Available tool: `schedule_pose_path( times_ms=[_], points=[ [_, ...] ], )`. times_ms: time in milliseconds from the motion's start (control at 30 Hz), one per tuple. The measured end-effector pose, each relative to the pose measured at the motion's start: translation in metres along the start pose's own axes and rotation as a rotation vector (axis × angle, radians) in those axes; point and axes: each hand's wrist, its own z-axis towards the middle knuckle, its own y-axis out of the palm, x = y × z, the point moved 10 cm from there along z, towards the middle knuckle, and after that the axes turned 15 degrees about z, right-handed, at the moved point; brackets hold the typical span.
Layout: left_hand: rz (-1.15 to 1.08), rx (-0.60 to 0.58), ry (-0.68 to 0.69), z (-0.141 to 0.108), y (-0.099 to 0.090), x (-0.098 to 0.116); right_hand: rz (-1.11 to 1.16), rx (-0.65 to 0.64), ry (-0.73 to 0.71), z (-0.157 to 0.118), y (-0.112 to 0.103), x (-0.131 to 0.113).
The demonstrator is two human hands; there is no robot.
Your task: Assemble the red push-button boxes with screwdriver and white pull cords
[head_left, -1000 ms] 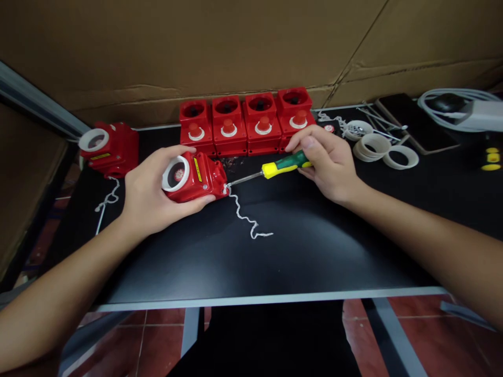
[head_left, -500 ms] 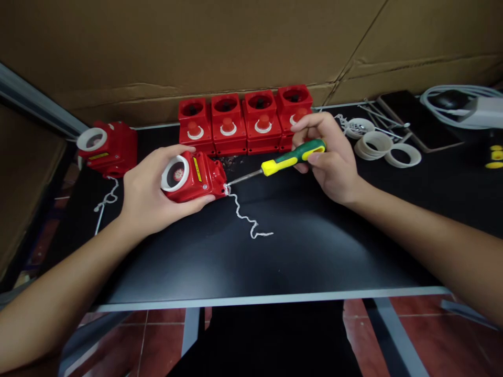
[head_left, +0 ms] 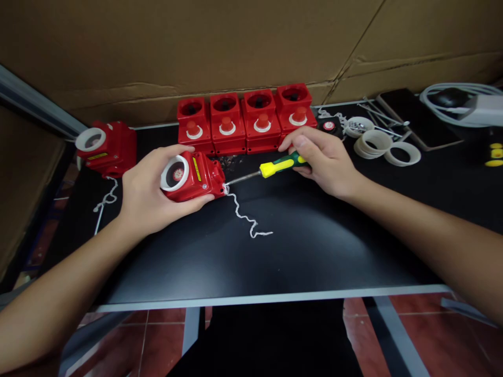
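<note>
My left hand [head_left: 145,191] grips a red housing [head_left: 195,178] with a white ring on its near-left end and a yellow label on top, lying on the black table. A white cord [head_left: 245,217] trails from the housing's right end onto the tabletop. Closed round the handle of a yellow and green screwdriver [head_left: 275,166] is my right hand [head_left: 324,159]. The shaft points left, its tip at the housing's right end beside the cord; whether it sits in a screw head is too small to tell.
Several red boxes with round openings [head_left: 227,123] stand in a row at the back. Another red housing [head_left: 116,149] is at the left. White rings [head_left: 373,144], metal rods, a dark flat device [head_left: 418,120] and a coiled cable [head_left: 436,107] lie at the right. Cardboard [head_left: 251,47] rises behind.
My right hand has changed its grip on the screwdriver handle, the fingers now covering its rear end. The left hand and housing have hardly moved.
</note>
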Motion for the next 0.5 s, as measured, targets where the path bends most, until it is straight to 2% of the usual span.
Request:
schedule_pose_path(
  times_ms=[100,300,500],
  points=[
    [-0.005,0.007,0.002,0.0003,-0.0011,0.0001,-0.023,0.010,-0.066,0.0001,-0.0018,-0.0030],
    [-0.019,-0.004,0.005,0.0007,-0.0009,-0.0005,0.067,0.020,-0.163,0.0007,0.0000,-0.0041],
    [-0.021,-0.017,0.007,-0.0009,0.0005,-0.0007,0.125,-0.030,-0.118,0.0041,-0.0014,-0.0012]
  ],
)
